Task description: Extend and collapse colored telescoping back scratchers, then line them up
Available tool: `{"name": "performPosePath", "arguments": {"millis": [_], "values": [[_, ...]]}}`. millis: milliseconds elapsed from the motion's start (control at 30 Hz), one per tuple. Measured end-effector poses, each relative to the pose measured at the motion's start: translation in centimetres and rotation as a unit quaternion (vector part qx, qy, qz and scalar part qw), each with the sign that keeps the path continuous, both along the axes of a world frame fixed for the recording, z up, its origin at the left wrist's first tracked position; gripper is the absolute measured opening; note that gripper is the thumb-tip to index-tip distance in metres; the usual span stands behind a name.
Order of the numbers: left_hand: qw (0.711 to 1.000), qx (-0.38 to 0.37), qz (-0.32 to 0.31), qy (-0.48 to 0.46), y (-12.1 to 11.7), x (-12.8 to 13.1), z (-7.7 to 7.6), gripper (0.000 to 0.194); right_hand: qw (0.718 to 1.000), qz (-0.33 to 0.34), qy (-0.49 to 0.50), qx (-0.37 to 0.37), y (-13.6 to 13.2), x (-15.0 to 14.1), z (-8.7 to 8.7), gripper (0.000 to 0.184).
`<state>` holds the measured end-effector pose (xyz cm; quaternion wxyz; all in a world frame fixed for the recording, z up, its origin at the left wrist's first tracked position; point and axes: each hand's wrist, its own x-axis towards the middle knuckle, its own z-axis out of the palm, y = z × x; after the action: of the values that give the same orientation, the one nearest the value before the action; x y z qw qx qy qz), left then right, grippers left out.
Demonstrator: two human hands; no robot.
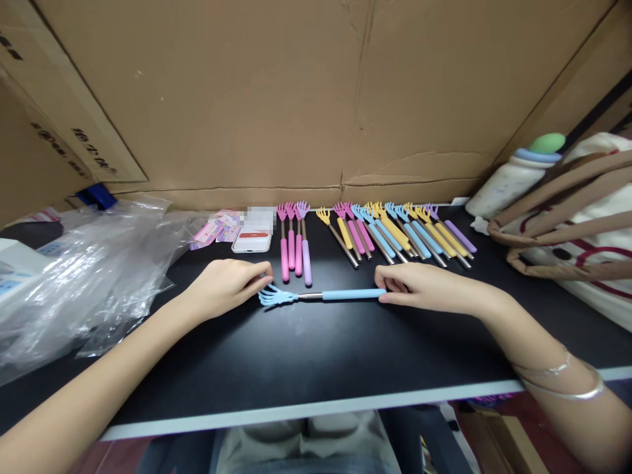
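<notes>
A blue back scratcher (351,295) lies crosswise in front of me, its claw end to the left and its handle to the right. My left hand (230,284) pinches the tips of the claw between thumb and fingers. At the other end, my right hand (419,288) grips the end of the blue handle, with the fingers curled. Just behind, two pink back scratchers and a purple one (307,253) lie side by side, claws away from me. Further right is a row of several assembled-looking yellow, pink, blue and purple back scratchers (390,237).
Clear plastic bags (108,276) are heaped at the left. A phone (253,237) and pink printed cards (212,227) lie near the cardboard wall (276,99). On the right lean a white bottle (511,178) and a cloth bag (587,263). The black table (296,368) has a pale front edge.
</notes>
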<state>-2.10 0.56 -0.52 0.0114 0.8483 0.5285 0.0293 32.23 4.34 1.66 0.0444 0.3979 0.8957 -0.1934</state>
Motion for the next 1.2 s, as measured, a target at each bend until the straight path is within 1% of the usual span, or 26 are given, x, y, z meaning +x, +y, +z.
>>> {"name": "performPosePath", "arguments": {"millis": [267,767,1200], "values": [[1.000,-0.001,0.003,0.003,0.02,0.03,-0.01,0.032,1.000,0.000,-0.006,0.008,0.10,0.11,-0.15,0.027],[0.999,-0.007,0.004,0.040,-0.04,0.19,0.21,0.033,1.000,-0.007,-0.016,0.007,-0.09,0.09,-0.05,0.026],[0.999,-0.014,0.010,0.041,-0.05,0.10,0.11,0.032,1.000,-0.012,-0.016,0.005,-0.14,0.12,0.03,0.027]]}}
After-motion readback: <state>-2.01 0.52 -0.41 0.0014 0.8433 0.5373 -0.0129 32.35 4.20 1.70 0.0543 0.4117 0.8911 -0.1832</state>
